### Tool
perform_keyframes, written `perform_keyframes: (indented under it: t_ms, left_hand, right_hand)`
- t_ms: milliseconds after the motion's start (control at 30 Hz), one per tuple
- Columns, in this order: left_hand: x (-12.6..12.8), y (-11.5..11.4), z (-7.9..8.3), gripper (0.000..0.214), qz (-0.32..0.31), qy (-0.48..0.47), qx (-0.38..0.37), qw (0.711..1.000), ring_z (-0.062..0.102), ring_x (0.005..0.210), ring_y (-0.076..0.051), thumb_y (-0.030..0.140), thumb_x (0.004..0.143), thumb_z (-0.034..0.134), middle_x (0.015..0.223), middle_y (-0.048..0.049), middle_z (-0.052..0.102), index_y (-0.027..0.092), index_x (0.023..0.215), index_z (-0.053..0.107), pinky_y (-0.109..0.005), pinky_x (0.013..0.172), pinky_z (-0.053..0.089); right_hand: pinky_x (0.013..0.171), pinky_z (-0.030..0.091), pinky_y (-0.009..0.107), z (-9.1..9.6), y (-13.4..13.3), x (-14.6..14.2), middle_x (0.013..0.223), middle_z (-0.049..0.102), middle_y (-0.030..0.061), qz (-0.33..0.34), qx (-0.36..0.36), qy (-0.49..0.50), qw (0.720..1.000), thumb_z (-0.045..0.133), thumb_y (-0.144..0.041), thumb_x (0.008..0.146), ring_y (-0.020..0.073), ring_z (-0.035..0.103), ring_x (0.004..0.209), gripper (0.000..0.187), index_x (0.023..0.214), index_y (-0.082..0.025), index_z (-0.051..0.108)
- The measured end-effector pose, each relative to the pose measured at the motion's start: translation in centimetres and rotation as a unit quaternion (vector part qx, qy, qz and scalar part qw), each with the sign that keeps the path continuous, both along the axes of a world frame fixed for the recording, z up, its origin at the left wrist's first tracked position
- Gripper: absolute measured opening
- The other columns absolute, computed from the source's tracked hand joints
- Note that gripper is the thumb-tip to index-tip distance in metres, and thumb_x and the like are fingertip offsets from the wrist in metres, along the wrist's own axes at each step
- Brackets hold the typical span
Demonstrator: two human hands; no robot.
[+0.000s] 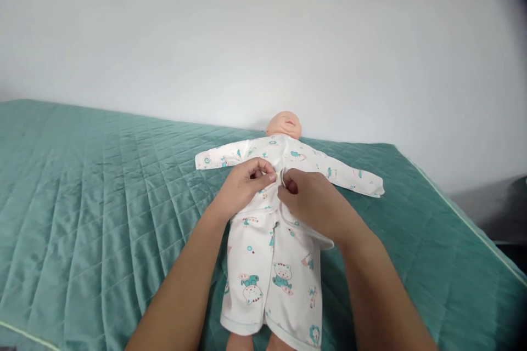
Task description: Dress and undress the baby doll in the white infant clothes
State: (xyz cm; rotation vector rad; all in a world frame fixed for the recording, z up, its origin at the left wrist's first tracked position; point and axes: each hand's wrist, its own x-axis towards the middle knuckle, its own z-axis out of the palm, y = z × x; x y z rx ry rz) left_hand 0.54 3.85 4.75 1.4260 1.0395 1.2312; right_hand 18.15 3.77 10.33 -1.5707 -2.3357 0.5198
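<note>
A baby doll (pixel 284 124) lies on its back on a teal quilted bed (pixel 102 186), head toward the wall, arms spread. It wears a white shirt (pixel 329 170) and white trousers (pixel 272 279) printed with teal animals. My left hand (pixel 242 186) and my right hand (pixel 313 200) meet over the doll's chest. Each hand pinches an edge of the shirt front, fingers curled and closed on the cloth at the middle seam. The doll's bare feet show at the bottom edge.
A plain white wall (pixel 263 49) rises behind the bed. The bed's right edge (pixel 473 230) runs diagonally, with a dark floor beyond it. Quilted cover stretches wide to the left of the doll.
</note>
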Motion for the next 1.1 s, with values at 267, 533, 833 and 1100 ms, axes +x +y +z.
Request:
perform_keyframes:
  t_ms: [267, 533, 833, 1100]
  left_hand:
    - [0.5, -0.5, 0.6, 0.015, 0.02, 0.025, 0.037, 0.999, 0.049, 0.073, -0.012, 0.033, 0.089, 0.065, 0.077, 0.0009, 0.055, 0.019, 0.088, 0.063, -0.027, 0.071, 0.038]
    - [0.6, -0.7, 0.6, 0.019, -0.012, -0.032, 0.034, 0.999, 0.051, 0.076, -0.013, 0.036, 0.089, 0.065, 0.081, -0.0005, 0.058, 0.018, 0.089, 0.06, -0.027, 0.072, 0.039]
    - [0.5, -0.9, 1.8, 0.02, -0.07, 0.021, -0.009, 0.997, 0.045, 0.073, -0.012, 0.036, 0.092, 0.057, 0.079, 0.0016, 0.049, 0.018, 0.084, 0.054, -0.026, 0.07, 0.036]
    - [0.8, -0.7, 1.8, 0.017, -0.067, 0.036, -0.033, 0.997, 0.043, 0.069, -0.012, 0.032, 0.09, 0.056, 0.074, 0.0024, 0.049, 0.018, 0.081, 0.054, -0.027, 0.067, 0.034]
  right_hand:
    - [0.049, 0.042, 0.024, -0.9, 1.5, 1.2, 0.055, 0.058, -0.0016, 0.039, -0.23, 0.369, 0.9, 0.057, -0.037, 0.09, 0.0108, 0.055, 0.048, 0.032, 0.063, -0.019, 0.056]
    - [0.043, 0.038, 0.021, -2.0, 1.5, 0.7, 0.056, 0.057, -0.0025, 0.035, -0.213, 0.455, 0.864, 0.062, -0.034, 0.089, 0.0085, 0.053, 0.043, 0.028, 0.067, -0.018, 0.062]
    - [0.045, 0.039, 0.022, -3.2, 0.9, 1.1, 0.056, 0.061, -0.0018, 0.019, -0.195, 0.442, 0.875, 0.062, -0.041, 0.091, 0.0098, 0.054, 0.046, 0.03, 0.072, -0.019, 0.061]
    - [0.054, 0.043, 0.023, -3.7, 0.0, 1.4, 0.058, 0.062, -0.0008, 0.037, -0.16, 0.429, 0.888, 0.059, -0.042, 0.095, 0.0101, 0.054, 0.053, 0.031, 0.076, -0.019, 0.065]
